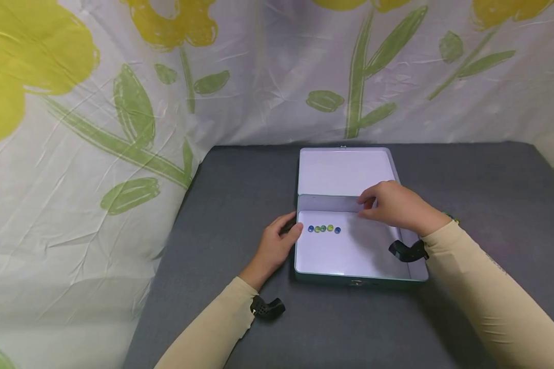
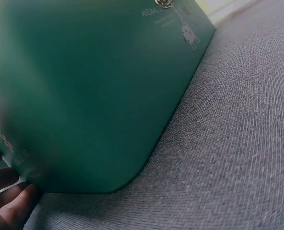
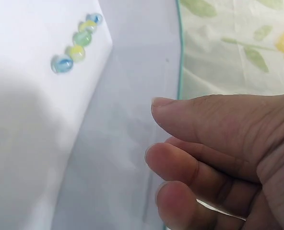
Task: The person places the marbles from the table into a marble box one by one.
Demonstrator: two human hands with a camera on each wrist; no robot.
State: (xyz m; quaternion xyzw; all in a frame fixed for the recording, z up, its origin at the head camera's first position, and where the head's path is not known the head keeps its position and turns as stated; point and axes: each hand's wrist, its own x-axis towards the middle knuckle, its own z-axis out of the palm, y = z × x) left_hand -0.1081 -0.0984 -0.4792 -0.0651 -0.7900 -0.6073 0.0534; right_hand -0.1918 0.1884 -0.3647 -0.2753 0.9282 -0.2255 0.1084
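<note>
A shallow metal box (image 1: 356, 281), green outside and white inside, stands with its lid (image 1: 346, 169) folded back. Inside, several glass marbles (image 1: 323, 228) lie in a short row near the left wall, blue at both ends with green and yellow ones between. My left hand (image 1: 272, 246) rests against the box's left side, thumb at the rim; in the left wrist view its fingertips (image 2: 22, 201) touch the outer green wall low down. Over the right half of the box hovers my right hand (image 1: 394, 207), thumb and fingers apart with nothing between them, near the back wall (image 3: 137, 72).
The box stands on a grey cloth-covered table (image 1: 240, 179). Behind and to the left hangs a white curtain (image 1: 268, 102) with yellow flowers and green leaves. A metal clasp (image 1: 356, 283) sits on the box's front side.
</note>
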